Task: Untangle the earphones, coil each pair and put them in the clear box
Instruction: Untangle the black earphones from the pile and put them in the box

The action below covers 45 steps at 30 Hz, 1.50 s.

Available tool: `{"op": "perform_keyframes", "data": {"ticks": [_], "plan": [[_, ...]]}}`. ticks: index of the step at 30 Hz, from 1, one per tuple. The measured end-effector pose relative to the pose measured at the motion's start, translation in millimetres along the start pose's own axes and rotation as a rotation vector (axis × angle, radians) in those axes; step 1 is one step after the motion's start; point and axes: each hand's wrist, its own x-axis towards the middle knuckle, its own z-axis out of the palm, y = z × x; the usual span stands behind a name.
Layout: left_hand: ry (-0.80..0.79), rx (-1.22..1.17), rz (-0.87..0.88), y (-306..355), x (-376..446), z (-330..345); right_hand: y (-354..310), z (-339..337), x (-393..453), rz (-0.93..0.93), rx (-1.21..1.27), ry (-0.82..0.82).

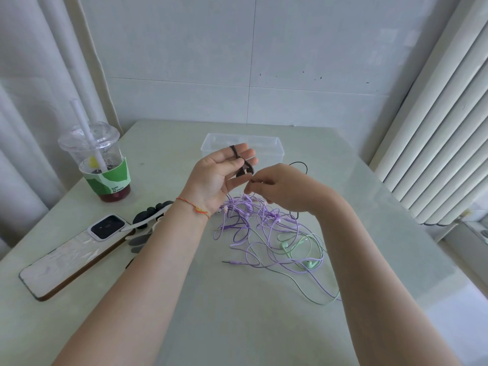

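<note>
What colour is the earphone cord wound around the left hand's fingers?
Black. The cord loops around the left hand fingers, clearest in the head view.

Bright, even daylight fills the scene — soft and slightly cool, with the right side by the vertical blinds washed palest. The counter carries a dull sheen and only faint, diffuse shadows beneath the forearms. Wide-angle distortion bows the wall lines and blinds toward the edges. Focus is fairly sharp centrally — slightly soft at the corners.
</note>
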Motion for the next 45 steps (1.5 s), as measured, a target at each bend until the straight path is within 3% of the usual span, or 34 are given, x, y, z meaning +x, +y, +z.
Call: {"op": "perform_keyframes", "data": {"ticks": [5, 9, 18, 24, 28, 35, 41, 45], "plan": [[0.031, 0.338, 0.025, -1.9, -3.3, -0.9, -1.2, -5.9, -4.2, 0.001, 0.008, 0.082], [-0.050, 0.488, -0.081, -2.7, -6.6, 2.9, 0.3, -7.8, -4.4, -0.026, -0.007, 0.169], [-0.340, 0.468, -0.251, 3.1, -12.4, 3.8, 9.2, -15.0, -1.1, -0.049, 0.229, 0.479], [-0.405, 0.451, -0.266, 2.8, -15.6, 5.9, 8.2, -17.0, -3.7, -0.063, 0.557, 0.510], [-0.415, 0.354, -0.273, 3.6, -15.1, 6.4, 14.0, -14.1, 0.1, -0.027, 0.578, 0.529], [-0.242, -0.036, -0.224, 7.6, -11.3, 8.7, 16.3, -2.9, 2.7, 0.055, 0.351, 0.321], [-0.176, -0.110, -0.125, 5.7, -6.6, 3.7, 5.7, 1.3, -0.3, 0.069, 0.189, 0.117], [-0.093, -0.012, -0.047, 2.0, -3.2, 0.8, 4.5, 4.1, -0.8, 0.072, 0.119, -0.004]]}}
